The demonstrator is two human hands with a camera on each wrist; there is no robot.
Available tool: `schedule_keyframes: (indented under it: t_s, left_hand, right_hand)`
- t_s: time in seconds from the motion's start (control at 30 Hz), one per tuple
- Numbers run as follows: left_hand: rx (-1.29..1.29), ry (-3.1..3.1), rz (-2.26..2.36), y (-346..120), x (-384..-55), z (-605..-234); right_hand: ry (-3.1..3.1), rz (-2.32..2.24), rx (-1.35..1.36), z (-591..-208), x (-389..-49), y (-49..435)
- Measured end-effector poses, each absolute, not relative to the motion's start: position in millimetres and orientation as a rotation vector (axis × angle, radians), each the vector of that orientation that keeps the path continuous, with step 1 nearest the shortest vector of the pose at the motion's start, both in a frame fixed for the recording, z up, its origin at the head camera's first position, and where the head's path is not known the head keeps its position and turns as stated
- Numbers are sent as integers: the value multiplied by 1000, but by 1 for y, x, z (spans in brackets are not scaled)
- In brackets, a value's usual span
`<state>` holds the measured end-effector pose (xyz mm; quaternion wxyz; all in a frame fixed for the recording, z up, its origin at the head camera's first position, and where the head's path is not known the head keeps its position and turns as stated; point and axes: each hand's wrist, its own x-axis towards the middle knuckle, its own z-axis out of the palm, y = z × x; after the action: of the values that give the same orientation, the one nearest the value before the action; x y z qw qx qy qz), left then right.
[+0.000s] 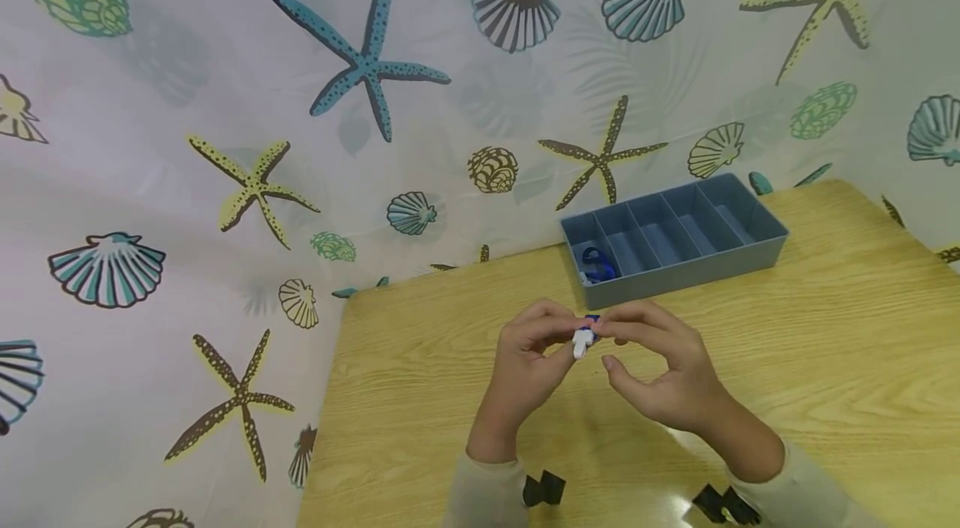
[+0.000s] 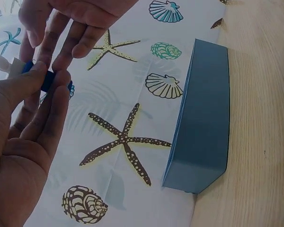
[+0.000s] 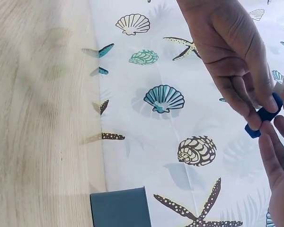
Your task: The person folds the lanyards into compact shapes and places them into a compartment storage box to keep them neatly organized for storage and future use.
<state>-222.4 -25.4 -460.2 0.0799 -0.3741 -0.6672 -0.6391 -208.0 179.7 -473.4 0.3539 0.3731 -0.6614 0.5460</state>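
Note:
My left hand (image 1: 528, 361) pinches a small piece with a white end (image 1: 581, 343) and a dark blue part (image 3: 270, 112); its exact kind is unclear. In the left wrist view, the left thumb lies over the blue part (image 2: 48, 82), with the white end (image 2: 10, 67) sticking out beyond. From the right, my right hand (image 1: 667, 370) reaches in and touches the piece with its fingertips. Its thumb stands apart, below the fingers. Both hands are above the wooden table, just in front of a grey-blue divided box (image 1: 675, 282). Fingers hide part of the piece.
In the box's leftmost compartment lies a looped dark blue strap (image 1: 598, 265) with a bit of white beside it. The wooden table (image 1: 420, 395) meets a white sheet (image 1: 450, 203) printed with shells and starfish behind and at the left.

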Motion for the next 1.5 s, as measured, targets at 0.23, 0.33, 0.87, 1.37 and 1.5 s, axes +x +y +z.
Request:
schedule_keyframes:
  t_s: [0.23, 0.33, 0.87, 1.37, 1.5]
  left_hand:
    - [-1132, -1979, -1913, -23, -221, -459]
    - [-1137, -1965, -1910, -22, -222, -459]
    - [-1036, -2038, -1714, -15, -216, -455]
    - [-1033, -2103, -1521, -16, -219, -457]
    - [-1021, -2137, -1488, -15, -219, -458]
  right_hand:
    - [-1678, 1386, 1001, -467, -208, 177]
    - [-1659, 1406, 1006, -467, -209, 176]
    - [-1646, 2150, 690, -469, -198, 166]
    - [-1527, 2666, 220, -460, -195, 161]
    - [-1526, 2681, 189, -461, -197, 162]
